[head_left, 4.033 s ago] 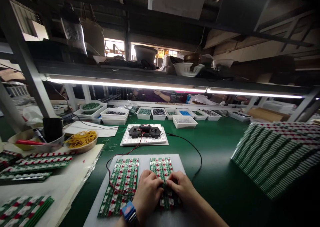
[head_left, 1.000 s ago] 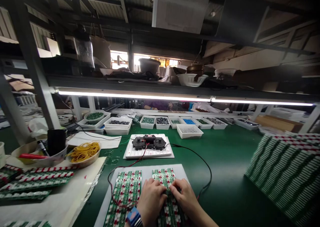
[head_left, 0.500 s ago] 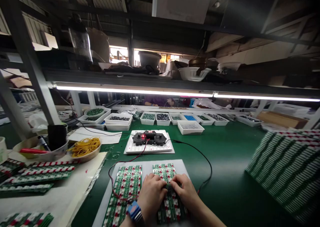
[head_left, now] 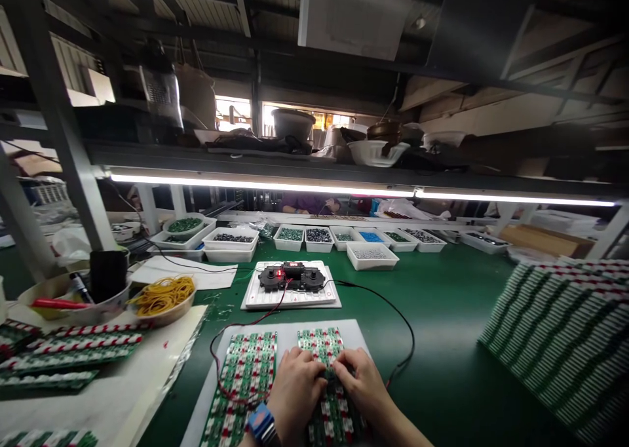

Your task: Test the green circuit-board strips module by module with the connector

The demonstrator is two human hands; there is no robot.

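Two bare hands sit close together on a long panel of green circuit boards (head_left: 324,345): the left hand (head_left: 296,389), with a smartwatch (head_left: 261,423) on its wrist, and the right hand (head_left: 360,385). Both curl downward, their fingers (head_left: 317,373) touching the panel near its middle. Whether they are clamping it or only pressing on it, I cannot tell.

That panel lies on a white plastic board (head_left: 287,342), its long axis running straight away from the person, with the far end pointing toward the test fixture and the near end passing under the wrists. Just to its left, nearly parallel, lies a second circuit-board panel (head_left: 244,375), crossed by a loop of red wire (head_left: 212,355).

Beyond the board, a black test fixture (head_left: 289,278) with a lit red light sits on a white tray (head_left: 289,301) on the green workbench (head_left: 442,349). Farther back stands a row of white trays of small components (head_left: 319,239). To the left are yellow rubber bands (head_left: 164,295) in a bowl and more panels (head_left: 73,349) on a white sheet — to the right, a tall stack of panels (head_left: 560,329).
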